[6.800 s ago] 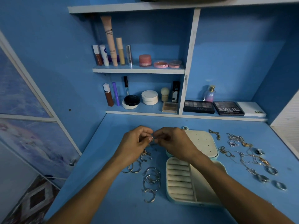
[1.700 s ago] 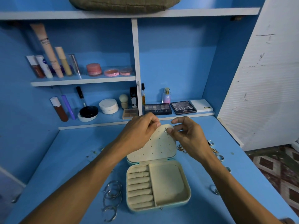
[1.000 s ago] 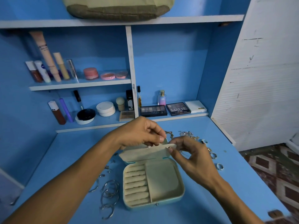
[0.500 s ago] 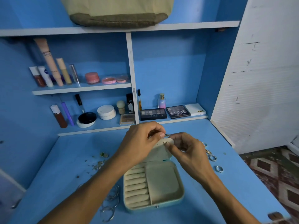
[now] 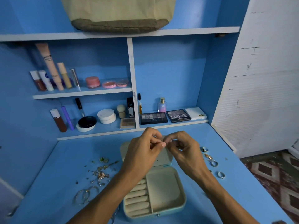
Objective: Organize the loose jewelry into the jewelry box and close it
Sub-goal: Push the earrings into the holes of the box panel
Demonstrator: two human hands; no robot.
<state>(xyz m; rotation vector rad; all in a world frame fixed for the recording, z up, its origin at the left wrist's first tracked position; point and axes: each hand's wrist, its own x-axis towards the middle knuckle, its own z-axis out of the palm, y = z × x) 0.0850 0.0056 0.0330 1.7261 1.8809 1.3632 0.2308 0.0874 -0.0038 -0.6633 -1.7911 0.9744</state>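
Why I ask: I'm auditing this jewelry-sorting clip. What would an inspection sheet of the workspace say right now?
surface: blue desk, loose jewelry scattered on it.
job's things: box open, lid back, no jewelry seen inside; rings to its right; bangles and small bits to its left.
clutter: cosmetics and palettes on the shelves; bag on the top shelf.
grippers: left hand and right hand together pinch a small piece over the lid; it is too blurred to name.
cables: nothing seen.
surroundings: white panel on the right; patterned floor beyond the desk.
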